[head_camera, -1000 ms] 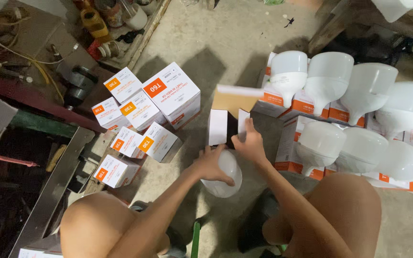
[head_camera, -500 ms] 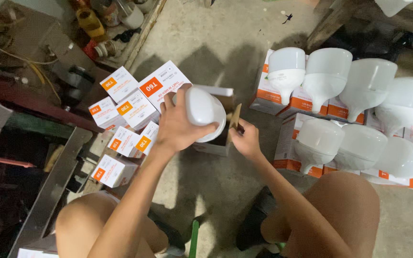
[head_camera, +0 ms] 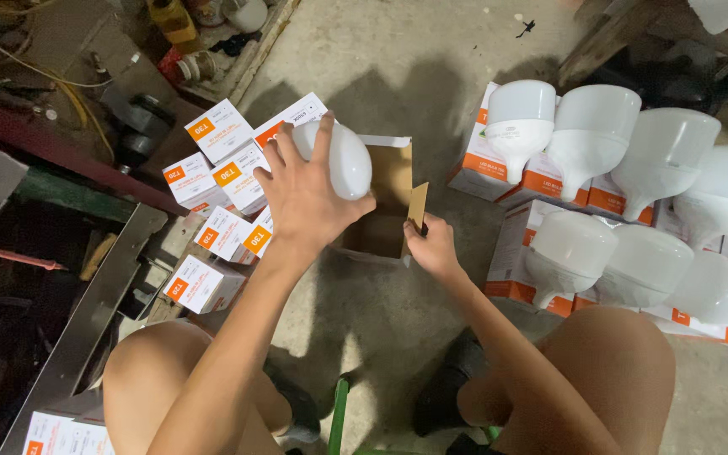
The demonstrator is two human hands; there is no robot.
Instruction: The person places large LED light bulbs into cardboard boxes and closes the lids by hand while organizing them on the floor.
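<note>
Bulb now lower over open empty carton, left hand gripping it, right hand pinching flap

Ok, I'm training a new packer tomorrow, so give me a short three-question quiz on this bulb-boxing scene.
1. True or false: the left hand grips a white bulb.
2. What does the right hand touch? A) a flap of the open box B) a bulb C) a closed box
3. Where do the other loose bulbs sit: on the person's left or right?

Key: 1 true; 2 A; 3 right, resting on boxes, while closed white-and-orange boxes are piled on the left.
</note>
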